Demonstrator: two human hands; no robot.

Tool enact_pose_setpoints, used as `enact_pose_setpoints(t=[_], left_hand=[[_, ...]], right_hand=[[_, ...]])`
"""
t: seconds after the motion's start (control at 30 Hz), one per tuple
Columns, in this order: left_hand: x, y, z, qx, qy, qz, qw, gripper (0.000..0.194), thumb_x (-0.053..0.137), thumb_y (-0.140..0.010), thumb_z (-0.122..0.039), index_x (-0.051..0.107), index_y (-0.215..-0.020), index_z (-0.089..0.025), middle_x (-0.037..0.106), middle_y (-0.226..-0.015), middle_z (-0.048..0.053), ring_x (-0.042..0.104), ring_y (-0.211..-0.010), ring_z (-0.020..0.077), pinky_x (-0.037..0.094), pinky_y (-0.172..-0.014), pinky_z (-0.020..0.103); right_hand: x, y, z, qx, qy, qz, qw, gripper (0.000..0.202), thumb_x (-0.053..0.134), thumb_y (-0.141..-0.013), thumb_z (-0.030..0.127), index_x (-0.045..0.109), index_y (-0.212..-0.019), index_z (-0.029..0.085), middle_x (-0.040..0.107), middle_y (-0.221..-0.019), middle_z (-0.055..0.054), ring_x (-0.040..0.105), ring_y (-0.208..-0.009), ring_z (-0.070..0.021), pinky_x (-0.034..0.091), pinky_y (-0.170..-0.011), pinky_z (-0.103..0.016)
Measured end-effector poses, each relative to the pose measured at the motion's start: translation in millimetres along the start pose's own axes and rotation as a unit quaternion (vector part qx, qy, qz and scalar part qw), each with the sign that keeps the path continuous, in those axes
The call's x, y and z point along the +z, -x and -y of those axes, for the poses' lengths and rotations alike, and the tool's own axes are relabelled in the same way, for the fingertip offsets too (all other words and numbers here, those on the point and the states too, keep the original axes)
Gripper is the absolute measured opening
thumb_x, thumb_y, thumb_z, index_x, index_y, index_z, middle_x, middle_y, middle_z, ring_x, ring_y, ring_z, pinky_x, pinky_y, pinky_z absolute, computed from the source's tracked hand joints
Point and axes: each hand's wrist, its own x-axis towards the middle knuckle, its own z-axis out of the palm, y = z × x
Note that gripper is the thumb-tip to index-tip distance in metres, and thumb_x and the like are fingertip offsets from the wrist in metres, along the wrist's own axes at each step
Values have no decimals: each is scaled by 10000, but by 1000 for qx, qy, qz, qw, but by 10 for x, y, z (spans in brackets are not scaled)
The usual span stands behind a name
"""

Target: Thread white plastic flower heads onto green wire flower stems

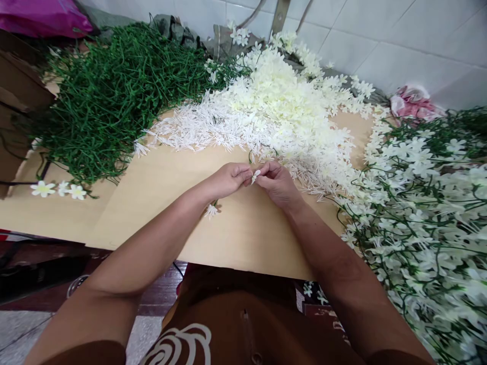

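Over the middle of the wooden table point(152, 187), my two hands meet at a small white flower point(255, 176). My left hand point(235, 178) is closed, thumb against fingers, at the flower's left side. From the right, my right hand point(277, 182) pinches the flower. A thin green stem curves up just beyond the fingertips. Below my left wrist lies a loose white flower with a short green stem point(212, 210). White stamen pieces point(205, 126) and cream petals point(281, 91) are heaped just beyond my hands.
A large pile of green stems point(125, 91) is at the back left. Many white flowers on green stems point(426, 218) cover the right side. A few flowers point(43, 189) lie at the left. Behind the table stands a tiled wall point(399, 40), with a pink bag point(41, 17) at the upper left.
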Motion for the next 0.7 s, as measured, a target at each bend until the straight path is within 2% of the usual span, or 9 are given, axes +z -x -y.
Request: enact_pose_setpoints(t=[0.1, 0.33, 0.53, 0.7], left_hand=[[13, -7, 8, 8, 4, 4, 1000, 348, 548, -828, -357, 457, -537, -190, 365, -482, -45, 282, -478, 90, 250, -516, 257], [-18, -7, 36, -21, 48, -4, 999, 452, 614, -726, -592, 471, -565, -195, 363, -503, -47, 259, -460, 81, 173, -469, 251], [-18, -19, 8, -8, 9, -4, 1000, 466, 596, -733, -581, 411, -532, -204, 341, -499, -51, 253, -482, 88, 181, -476, 251], [7, -50, 27, 1, -25, -8, 1000, 457, 571, -741, -576, 423, -537, -195, 364, -500, -51, 283, -492, 85, 211, -498, 246]], right_hand=[[-3, -2, 5, -9, -3, -14, 1000, 303, 849, -490, 248, 562, -575, 194, 622, -597, 66, 545, -567, -66, 436, -600, -226], [-4, -13, 32, 13, -25, 13, 1000, 328, 889, -448, 257, 596, -576, 181, 655, -611, 54, 582, -581, -69, 464, -628, -227], [-15, -11, 27, 15, -1, -2, 1000, 324, 879, -453, 305, 604, -562, 172, 644, -582, 42, 561, -555, -68, 441, -574, -221], [57, -49, -5, 0, 23, -24, 999, 313, 859, -443, 283, 589, -552, 167, 623, -551, 55, 525, -525, -52, 407, -552, -203]])
